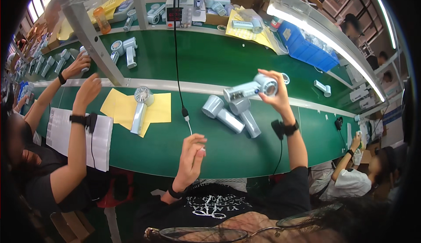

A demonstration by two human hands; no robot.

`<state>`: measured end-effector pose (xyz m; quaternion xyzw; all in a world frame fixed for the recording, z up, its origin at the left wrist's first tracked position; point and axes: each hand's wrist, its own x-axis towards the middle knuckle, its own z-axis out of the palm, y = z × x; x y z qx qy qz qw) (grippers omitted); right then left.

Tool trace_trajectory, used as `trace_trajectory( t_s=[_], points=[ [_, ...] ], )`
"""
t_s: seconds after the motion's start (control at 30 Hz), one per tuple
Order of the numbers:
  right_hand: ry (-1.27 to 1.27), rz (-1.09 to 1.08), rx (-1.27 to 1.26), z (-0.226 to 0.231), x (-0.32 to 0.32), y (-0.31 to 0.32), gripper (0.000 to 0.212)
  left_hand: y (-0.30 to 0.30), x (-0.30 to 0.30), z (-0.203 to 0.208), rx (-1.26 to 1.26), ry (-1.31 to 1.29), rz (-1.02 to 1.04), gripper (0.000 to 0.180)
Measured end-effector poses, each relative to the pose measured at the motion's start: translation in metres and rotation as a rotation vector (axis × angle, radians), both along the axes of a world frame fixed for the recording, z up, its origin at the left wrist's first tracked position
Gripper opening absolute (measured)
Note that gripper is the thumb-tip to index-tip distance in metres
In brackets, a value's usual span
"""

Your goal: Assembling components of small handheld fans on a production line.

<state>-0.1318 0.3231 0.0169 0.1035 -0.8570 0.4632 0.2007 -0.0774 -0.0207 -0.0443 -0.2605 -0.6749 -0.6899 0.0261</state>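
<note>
My right hand [277, 94] is raised over the green bench, its fingers and thumb gripping a pale blue handheld fan [242, 91] by the round head. The fan's handle points left, and a small opening shows along its side. Closed in a pinch, my left hand [191, 158] is at the lower end of a white cable [189, 126], and a small white tip shows at the fingers. Below the raised fan lie two more handheld fans, one [226, 116] on the left and one [249, 121] on the right, close together.
A handheld fan [139, 113] rests on yellow sheets [163, 107] to the left. Beside it, a person's arms [81, 129] reach over white paper [66, 133]. A metal post [93, 43] rises there. A black cable [176, 63] hangs mid-bench. Behind is a blue crate [302, 50].
</note>
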Motion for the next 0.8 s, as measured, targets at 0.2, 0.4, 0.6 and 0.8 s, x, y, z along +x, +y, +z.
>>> trace_trajectory(
  t_s=[0.2,0.4,0.6,0.8],
  points=[
    [0.027,0.082,-0.426,-0.016,0.083,-0.067,0.071,0.021,0.010,0.022,0.147,0.020,-0.212,0.022],
    [0.027,0.001,-0.553,-0.027,0.116,-0.086,0.067,0.008,0.029,0.018,0.066,-0.160,-0.366,0.016],
    [0.036,-0.065,-0.564,-0.023,0.127,-0.097,0.070,0.003,0.037,0.027,-0.034,-0.141,-0.312,0.015],
    [0.106,-0.211,-0.784,-0.039,0.127,-0.123,0.088,0.008,0.043,0.019,-0.018,-0.178,-0.332,0.013]
  ],
)
